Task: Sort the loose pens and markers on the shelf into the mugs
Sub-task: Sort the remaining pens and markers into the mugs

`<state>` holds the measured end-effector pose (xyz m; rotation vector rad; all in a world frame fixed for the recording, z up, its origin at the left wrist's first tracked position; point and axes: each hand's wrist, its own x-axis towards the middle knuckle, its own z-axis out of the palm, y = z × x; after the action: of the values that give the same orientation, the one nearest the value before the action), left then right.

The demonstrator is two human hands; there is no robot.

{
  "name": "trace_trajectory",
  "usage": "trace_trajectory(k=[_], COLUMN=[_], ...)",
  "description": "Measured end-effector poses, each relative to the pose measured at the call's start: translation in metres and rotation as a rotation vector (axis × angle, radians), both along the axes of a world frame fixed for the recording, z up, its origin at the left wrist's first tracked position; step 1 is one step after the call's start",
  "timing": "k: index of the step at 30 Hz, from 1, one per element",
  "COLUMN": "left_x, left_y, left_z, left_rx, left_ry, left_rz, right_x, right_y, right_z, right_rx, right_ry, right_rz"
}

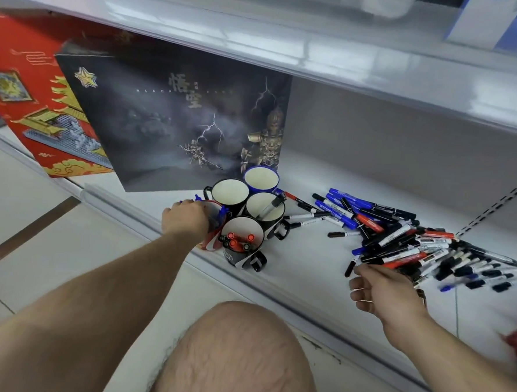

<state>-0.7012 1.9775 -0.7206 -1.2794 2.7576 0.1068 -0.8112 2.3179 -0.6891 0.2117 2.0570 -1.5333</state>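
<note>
- The loose pens and markers (406, 238) lie in a jumbled pile on the white shelf (305, 259), to the right of the mugs: white barrels, with caps in black, blue and red.
- You have five mugs clustered at the shelf's front left. The blue-rimmed mug (261, 179) at the back and the black mug (229, 192) beside it look empty.
- The middle mug (264, 206) holds one black-capped marker.
- The front mug (242, 237) holds a handful of pens, red and black caps up; I can't count them exactly.
- Your left hand (186, 220) is curled over the red mug (214, 223), which has blue pens in it; what your fingers grip is hidden.
- Your right hand (381, 289) is loosely curled at the near edge of the pile, its fingertips pinching a black marker (349, 268).
</note>
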Motion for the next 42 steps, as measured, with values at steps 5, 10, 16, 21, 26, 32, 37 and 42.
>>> trace_trajectory(k=[5,10,16,21,26,32,37,42], left_x=[-0.002,-0.025,-0.078,-0.114,-0.148,-0.174,-0.195,-0.208], left_y=[0.002,0.027,0.104,0.16,0.193,0.232,0.257,0.268], left_z=[0.006,0.04,0.075,0.064,0.026,-0.044,-0.076,-0.086], left_rx=[-0.02,-0.107,-0.162,-0.081,0.042,0.294,0.471,0.347], left_ry=[-0.032,0.265,0.447,0.209,-0.192,-0.23,-0.019,0.147], left_rz=[0.034,-0.019,-0.59,-0.884,-0.903,-0.679,-0.348,-0.315], right_x=[-0.005,-0.01,-0.046,-0.084,-0.092,-0.104,-0.108,-0.128], right_y=[0.002,0.016,0.055,0.099,0.118,0.116,0.13,0.136], right_z=[0.0,0.004,0.01,-0.023,-0.075,-0.105,-0.11,-0.09], right_rx=[-0.014,-0.028,-0.006,0.32,0.768,0.881,0.774,0.739], right_ry=[0.025,0.006,0.064,0.11,0.084,0.07,0.062,0.27], right_rz=[0.006,-0.019,-0.165,-0.226,0.205,0.309,0.28,0.21])
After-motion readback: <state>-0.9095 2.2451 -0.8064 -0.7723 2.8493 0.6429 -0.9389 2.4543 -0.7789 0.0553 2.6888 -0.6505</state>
